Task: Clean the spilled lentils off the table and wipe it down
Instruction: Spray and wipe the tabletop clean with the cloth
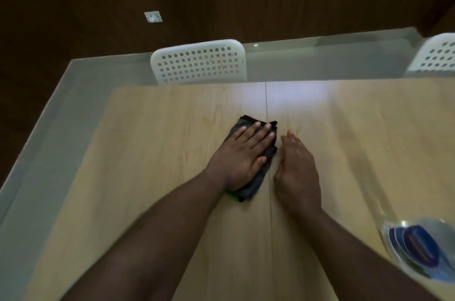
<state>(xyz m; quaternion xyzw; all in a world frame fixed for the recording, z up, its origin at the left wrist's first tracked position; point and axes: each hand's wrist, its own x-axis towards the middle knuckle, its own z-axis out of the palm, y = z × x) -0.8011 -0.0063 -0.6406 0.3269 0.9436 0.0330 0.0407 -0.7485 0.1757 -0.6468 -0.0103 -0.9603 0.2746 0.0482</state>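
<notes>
Both hands are down on the bench. Her or his left hand lies flat, fingers straight and together, pressing on a cloth; the right hand stands on its edge just right of the cloth, fingers straight and holding nothing, its little-finger side on the wood.

One cloth is in sight: dark grey, folded, crumpled at its far corners, with a sliver of bright green showing at its near end under the wrist. It sits around the middle of the bench, beside the thin seam that runs from near to far across the pale wood-grain top.

Two white chairs with round perforations in their backs stand at the far side, one straight beyond the cloth, the other at the far right and cut off by the edge of view. One clear plastic packet with blue and red printing lies near right; its lettering is too blurred to read. Two pale wall plates sit on the dark panelling behind. No lentils can be made out on the wood.
</notes>
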